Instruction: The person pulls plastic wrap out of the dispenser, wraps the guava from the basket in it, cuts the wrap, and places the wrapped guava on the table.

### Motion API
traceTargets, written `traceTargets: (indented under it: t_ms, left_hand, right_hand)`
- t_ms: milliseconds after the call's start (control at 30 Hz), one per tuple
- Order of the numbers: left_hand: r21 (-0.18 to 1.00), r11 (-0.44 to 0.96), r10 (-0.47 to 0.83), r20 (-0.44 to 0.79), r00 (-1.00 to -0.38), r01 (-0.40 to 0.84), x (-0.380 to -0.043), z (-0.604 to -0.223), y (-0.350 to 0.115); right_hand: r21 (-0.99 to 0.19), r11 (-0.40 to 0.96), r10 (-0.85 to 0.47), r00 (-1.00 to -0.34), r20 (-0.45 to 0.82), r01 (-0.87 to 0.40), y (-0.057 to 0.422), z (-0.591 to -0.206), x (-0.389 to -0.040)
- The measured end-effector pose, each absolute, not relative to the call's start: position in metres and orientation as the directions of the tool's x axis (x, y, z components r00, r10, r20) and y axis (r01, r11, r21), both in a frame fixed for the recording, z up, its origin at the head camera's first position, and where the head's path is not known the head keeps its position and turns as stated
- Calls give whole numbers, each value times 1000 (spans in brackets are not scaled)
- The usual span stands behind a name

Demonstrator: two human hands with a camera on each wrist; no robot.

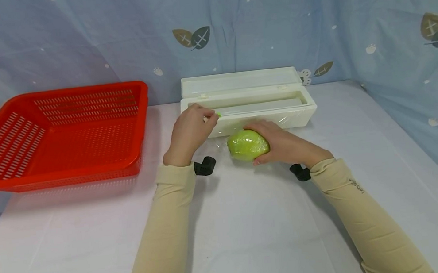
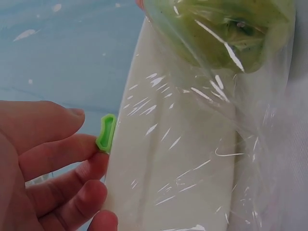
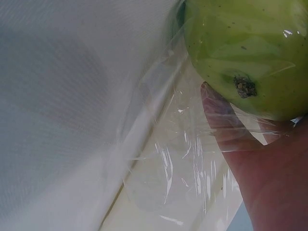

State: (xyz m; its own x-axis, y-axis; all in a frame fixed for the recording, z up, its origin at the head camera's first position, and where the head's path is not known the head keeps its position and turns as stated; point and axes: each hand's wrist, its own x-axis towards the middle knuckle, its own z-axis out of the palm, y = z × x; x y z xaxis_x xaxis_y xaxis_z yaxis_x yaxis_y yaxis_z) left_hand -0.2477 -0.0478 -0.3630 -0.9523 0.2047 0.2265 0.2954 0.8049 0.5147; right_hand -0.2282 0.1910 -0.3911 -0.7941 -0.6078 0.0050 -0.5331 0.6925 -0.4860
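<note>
In the head view my right hand (image 1: 279,141) grips a light green guava (image 1: 248,145) from its right side, in front of a long white cling film box (image 1: 267,119). Clear film (image 2: 192,159) covers the fruit and stretches down over the box's front in the left wrist view. A dark, rough spot marks the guava's end (image 3: 245,86) in the right wrist view. My left hand (image 1: 192,128) is at the box's left part. One fingertip touches a small bright green slider (image 2: 106,133) on the box edge; the thumb stands apart from it.
A red plastic basket (image 1: 135,161) with slotted walls stands on the left of the white-covered table (image 1: 254,239). The box's lid (image 1: 239,81) is raised, with a white roll (image 1: 257,106) inside. A blue patterned curtain (image 1: 271,24) hangs behind.
</note>
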Motion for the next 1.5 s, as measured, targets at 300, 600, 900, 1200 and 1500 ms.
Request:
traceTargets:
  t_ms: [300,600,900,1200,1500]
  left_hand:
    - [492,817,234,196,-952,302,-246,-363,-39]
    - [470,826,252,185,-950,310,-245,-362,-35]
    - [431,840,266,205,-942,331,-243,-362,-32]
    - [432,841,263,199,-944,326,-240,-364,-32]
    - [421,836,283,218,-934,351,-243,-367,-28]
  right_hand:
    - [-492,687,-609,-793,13,-535,192,-393,-229]
    - [-491,687,-609,-793,12,-536,192,-393,-229]
    - [-493,687,-607,-794,12,-533,192,-391,-227]
    - [-488,684,-615,-789,15,-542,190,-394,-229]
    - [-487,694,-607,-795,4,-531,191,-392,-230]
